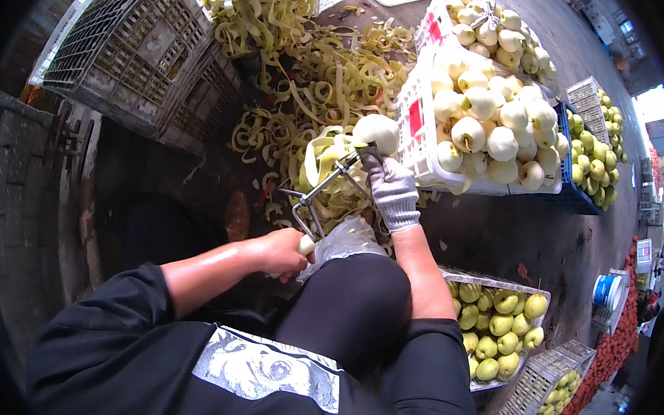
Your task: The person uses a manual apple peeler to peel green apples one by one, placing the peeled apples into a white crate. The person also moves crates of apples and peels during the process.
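My bare left hand (281, 253) grips the pale crank handle (307, 245) of a metal hand-crank fruit peeler (327, 181). At the peeler's far end sits a large pale pear (378, 129), its visible side peeled. My right hand (393, 191), in a grey-white knit glove, is closed around a small dark tool (371, 151) up against that pear; the tool's working edge is hidden. Loose green-yellow peel (324, 155) hangs beside the peeler. Below the crank, a clear plastic bag (350, 240) covers part of my knee.
Long peelings (339, 82) heap up ahead. A white crate (412, 147) right of the pear is piled with peeled pears (501, 142). Unpeeled pears (498, 326) fill a crate by my right thigh. Stacked slatted crates (142, 53) stand left; a blue crate (581, 191) is farther right.
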Demonstrator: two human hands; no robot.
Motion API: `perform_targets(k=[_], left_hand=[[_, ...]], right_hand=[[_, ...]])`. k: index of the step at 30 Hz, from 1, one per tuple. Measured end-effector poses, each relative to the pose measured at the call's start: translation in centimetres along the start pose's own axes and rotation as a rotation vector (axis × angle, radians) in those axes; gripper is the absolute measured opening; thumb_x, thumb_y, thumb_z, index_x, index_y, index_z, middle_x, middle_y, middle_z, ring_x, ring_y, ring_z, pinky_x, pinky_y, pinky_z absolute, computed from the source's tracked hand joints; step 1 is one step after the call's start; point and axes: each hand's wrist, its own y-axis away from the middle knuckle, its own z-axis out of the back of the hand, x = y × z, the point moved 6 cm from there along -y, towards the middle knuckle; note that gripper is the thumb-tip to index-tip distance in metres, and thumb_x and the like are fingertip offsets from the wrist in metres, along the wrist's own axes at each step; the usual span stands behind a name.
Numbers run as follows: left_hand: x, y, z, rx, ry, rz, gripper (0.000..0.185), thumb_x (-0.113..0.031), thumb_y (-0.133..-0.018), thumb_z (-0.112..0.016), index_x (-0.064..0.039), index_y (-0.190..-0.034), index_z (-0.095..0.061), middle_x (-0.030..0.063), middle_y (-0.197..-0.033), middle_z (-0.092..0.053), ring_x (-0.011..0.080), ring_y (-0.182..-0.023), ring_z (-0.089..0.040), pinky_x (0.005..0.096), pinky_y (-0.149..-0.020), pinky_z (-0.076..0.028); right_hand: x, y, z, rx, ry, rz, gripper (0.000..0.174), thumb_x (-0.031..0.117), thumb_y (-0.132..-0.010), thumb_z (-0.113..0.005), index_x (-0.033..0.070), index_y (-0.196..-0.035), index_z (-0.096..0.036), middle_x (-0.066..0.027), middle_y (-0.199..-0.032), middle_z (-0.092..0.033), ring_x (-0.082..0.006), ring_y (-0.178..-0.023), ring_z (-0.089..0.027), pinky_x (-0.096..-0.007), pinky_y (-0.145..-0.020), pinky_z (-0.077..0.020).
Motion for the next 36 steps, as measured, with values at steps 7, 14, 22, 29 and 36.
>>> perform_targets(k=[7,14,22,29,36], left_hand=[[0.1,3.4,6.4,-0.198,0.113,-0.055,0.019,-0.002,-0.077,-0.06,0.0,-0.095,-0.067,0.0032,-0.061,-0.058,0.0122,-0.048,-0.057,0.0281,-0.048,-0.049],[-1.2,3.5,3.0,0.01,0.02,-0.023,0.021,-0.003,-0.078,-0.063,-0.002,-0.098,-0.067,0.0025,-0.063,-0.061,0.0118,-0.052,-0.061,0.0272,-0.049,-0.05],[0.5,1.6,6.8,-0.281,-0.053,0.071,0.02,-0.001,-0.075,-0.062,0.0,-0.094,-0.068,0.0047,-0.063,-0.063,0.014,-0.052,-0.063,0.0286,-0.049,-0.051],[2.8,-4.1,-0.1,-0.023,-0.018,0.009,0.014,-0.006,-0.078,-0.061,-0.007,-0.089,-0.069,0.0045,-0.062,-0.063,0.0151,-0.051,-0.062,0.0311,-0.049,-0.05],[4.0,-4.5,1.1,-0.342,-0.168,0.048,0.012,-0.007,-0.079,-0.057,-0.005,-0.085,-0.067,0.0074,-0.062,-0.063,0.0193,-0.05,-0.063,0.0346,-0.051,-0.053]], right_hand=[[-1.8,1.4,3.8,0.011,0.159,-0.032,0.024,0.025,-0.102,-0.055,0.005,-0.099,-0.068,-0.0137,-0.074,-0.068,-0.0263,-0.065,-0.066,-0.0345,-0.06,-0.0531],[-4.4,-4.0,4.0,0.505,-0.83,-0.944,0.04,0.047,-0.096,-0.065,0.01,-0.081,-0.061,0.0045,-0.058,-0.056,-0.0041,-0.037,-0.045,-0.0186,-0.031,-0.0331],[-7.3,-4.9,1.0,0.684,-1.029,-1.221,0.039,0.046,-0.093,-0.069,0.013,-0.077,-0.06,0.0035,-0.054,-0.056,-0.0041,-0.035,-0.045,-0.0183,-0.028,-0.0302],[-6.1,-2.7,4.3,0.24,-0.819,-0.988,0.04,0.05,-0.099,-0.057,0.013,-0.087,-0.064,0.0054,-0.064,-0.058,-0.0053,-0.042,-0.048,-0.0205,-0.031,-0.0309],[4.1,-4.4,1.5,-0.039,-0.127,-0.569,0.095,0.041,-0.073,-0.088,-0.004,-0.14,-0.039,-0.0174,-0.114,-0.065,-0.0303,-0.094,-0.067,-0.0389,-0.083,-0.055]])
